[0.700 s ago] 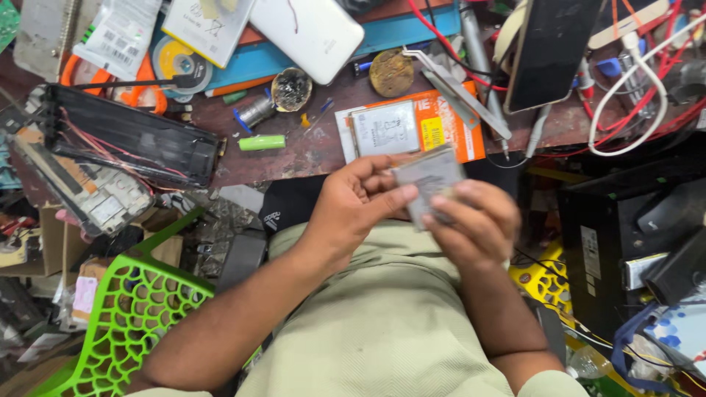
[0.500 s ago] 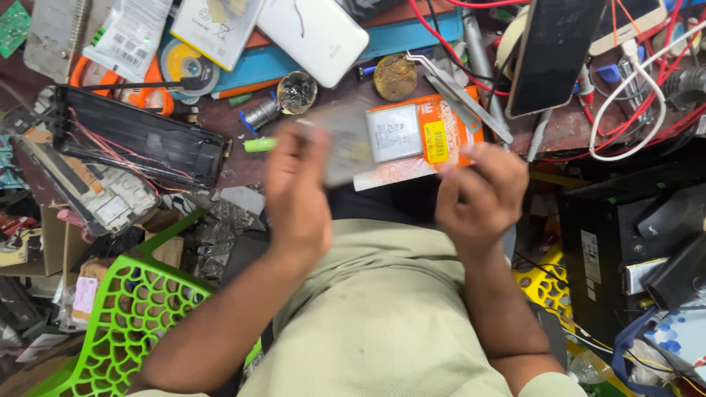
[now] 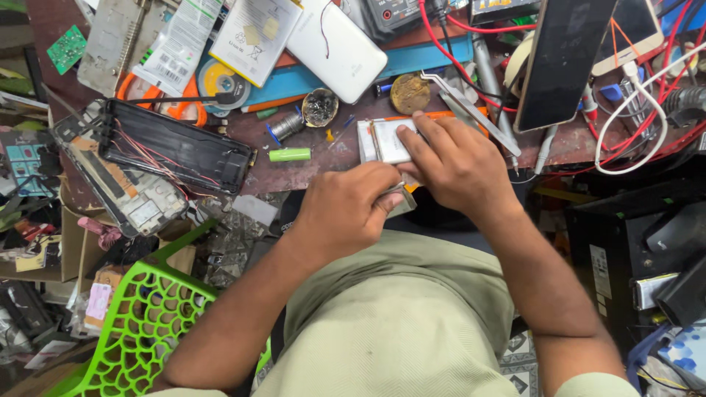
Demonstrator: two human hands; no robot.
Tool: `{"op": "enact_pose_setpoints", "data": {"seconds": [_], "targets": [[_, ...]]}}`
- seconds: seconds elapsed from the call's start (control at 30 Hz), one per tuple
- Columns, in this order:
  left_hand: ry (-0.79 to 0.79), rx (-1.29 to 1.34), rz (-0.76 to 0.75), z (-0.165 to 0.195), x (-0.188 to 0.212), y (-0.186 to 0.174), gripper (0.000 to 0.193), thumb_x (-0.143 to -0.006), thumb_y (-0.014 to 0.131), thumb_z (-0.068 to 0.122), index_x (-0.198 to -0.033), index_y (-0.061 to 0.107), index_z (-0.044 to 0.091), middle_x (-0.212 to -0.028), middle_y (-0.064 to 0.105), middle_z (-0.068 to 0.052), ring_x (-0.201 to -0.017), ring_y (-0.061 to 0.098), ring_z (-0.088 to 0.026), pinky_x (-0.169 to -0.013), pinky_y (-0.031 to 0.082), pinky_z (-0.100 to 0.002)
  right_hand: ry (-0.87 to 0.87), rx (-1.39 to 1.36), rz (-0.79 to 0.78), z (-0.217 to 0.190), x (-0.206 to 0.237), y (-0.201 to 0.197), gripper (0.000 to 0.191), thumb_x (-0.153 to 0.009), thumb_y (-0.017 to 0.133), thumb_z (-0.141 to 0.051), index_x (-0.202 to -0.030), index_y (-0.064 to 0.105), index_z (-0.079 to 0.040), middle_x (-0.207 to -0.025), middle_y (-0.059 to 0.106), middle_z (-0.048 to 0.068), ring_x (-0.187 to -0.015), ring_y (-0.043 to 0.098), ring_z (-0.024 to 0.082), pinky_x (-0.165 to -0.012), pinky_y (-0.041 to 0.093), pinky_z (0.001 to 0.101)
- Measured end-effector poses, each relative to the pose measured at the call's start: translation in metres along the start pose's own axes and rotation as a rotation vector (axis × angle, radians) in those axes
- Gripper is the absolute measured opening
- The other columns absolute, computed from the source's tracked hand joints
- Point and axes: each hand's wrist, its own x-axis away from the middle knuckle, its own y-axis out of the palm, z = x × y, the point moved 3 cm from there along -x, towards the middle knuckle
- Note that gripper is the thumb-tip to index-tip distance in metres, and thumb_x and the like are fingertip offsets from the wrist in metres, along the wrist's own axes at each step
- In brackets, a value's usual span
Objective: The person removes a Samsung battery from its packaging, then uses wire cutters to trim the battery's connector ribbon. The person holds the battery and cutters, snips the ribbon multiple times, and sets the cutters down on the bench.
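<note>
My right hand (image 3: 460, 163) lies over the front edge of the cluttered workbench (image 3: 309, 176). Its fingertips press down on a flat silver battery pack (image 3: 384, 140), which rests on an orange-edged card. My left hand (image 3: 344, 215) is just below and to the left, with its fingers curled. Thumb and forefinger pinch a small thin grey piece (image 3: 401, 197) next to my right thumb. The two hands touch at that spot. Most of the grey piece is hidden by my fingers.
A green cylindrical cell (image 3: 289, 154) lies left of the battery, and metal tweezers (image 3: 471, 117) lie behind my right hand. An opened black device with wires (image 3: 176, 151) sits at the left. A dark phone (image 3: 562, 62) leans at the back right, beside a white power bank (image 3: 334, 48). A green plastic lattice seat (image 3: 140, 323) stands at the lower left.
Both hands held a grey flat piece near my chest. My left hand swung up, then came back. My right hand has moved forward onto the battery pack on the bench.
</note>
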Motion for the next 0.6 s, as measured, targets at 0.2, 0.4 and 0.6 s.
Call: {"op": "enact_pose_setpoints", "data": {"seconds": [0.2, 0.4, 0.6], "targets": [[-0.062, -0.133, 0.046, -0.012, -0.005, -0.002, 0.022, -0.09, 0.068, 0.022, -0.107, 0.068, 0.007, -0.101, 0.073, -0.013, -0.079, 0.069, -0.04, -0.064, 0.052, -0.05, 0.268, -0.285, 0.192, 0.016, 0.021, 0.014, 0.021, -0.108, 0.063, -0.005, -0.129, 0.065, -0.002, -0.121, 0.071, 0.013, -0.099, 0.073, 0.034, -0.088, 0.06, 0.0418], [-0.152, 0.028, 0.222, -0.028, -0.005, -0.004, 0.026, -0.099, 0.067, 0.03, -0.112, 0.068, 0.008, -0.087, 0.073, -0.017, -0.082, 0.071, -0.039, -0.067, 0.053, -0.046, 0.914, -1.516, 0.511, 0.018, 0.022, 0.003, 0.037, -0.097, 0.067, -0.003, -0.132, 0.055, -0.006, -0.11, 0.073, 0.009, -0.084, 0.074, 0.017, -0.073, 0.064, 0.0326], [-0.364, 0.284, 0.239, -0.035, -0.009, 0.007, 0.023, -0.099, 0.063, 0.026, -0.112, 0.068, 0.007, -0.084, 0.075, -0.013, -0.074, 0.074, -0.024, -0.066, 0.054, -0.036, 0.775, -0.903, 0.581, 0.04, -0.016, -0.056, 0.024, -0.11, 0.07, 0.002, -0.132, 0.064, 0.009, -0.096, 0.073, 0.014, -0.068, 0.068, 0.017, -0.06, 0.055, 0.028]]}}
